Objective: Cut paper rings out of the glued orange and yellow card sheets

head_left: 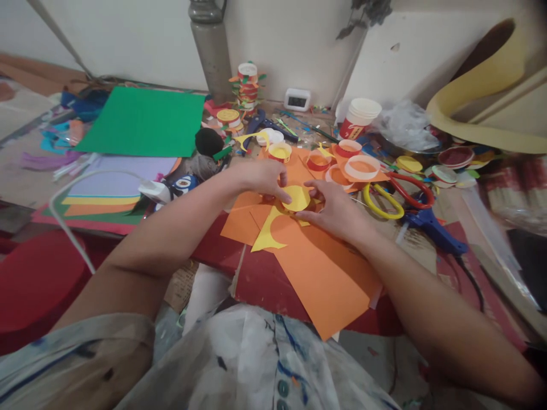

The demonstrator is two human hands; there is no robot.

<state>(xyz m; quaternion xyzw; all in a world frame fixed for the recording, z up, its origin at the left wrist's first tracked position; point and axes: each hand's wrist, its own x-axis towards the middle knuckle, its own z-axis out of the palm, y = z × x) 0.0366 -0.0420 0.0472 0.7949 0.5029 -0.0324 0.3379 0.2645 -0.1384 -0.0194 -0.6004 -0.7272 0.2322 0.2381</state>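
A round yellow paper disc [296, 197] is held low over the orange paper, between my two hands. My left hand [268, 177] grips its left side, thumb on the top face and the other fingers partly hidden. Around the disc's right edge curl the thumb and fingers of my right hand [335, 208]. Whether another piece lies under the disc is hidden. Yellow scrap with a round cut-out [267, 233] and a large orange sheet [329, 279] lie just below. Beyond my hands are a yellow-topped ring [280, 151] and a red-rimmed ring [318, 161].
Scissors with red and yellow handles [384, 204] and a blue glue gun [440, 230] lie to the right. A green sheet [145, 122] covers the left side. At the back stand a decorated cup stack [248, 88], a small clock [298, 99] and a paper cup [359, 117].
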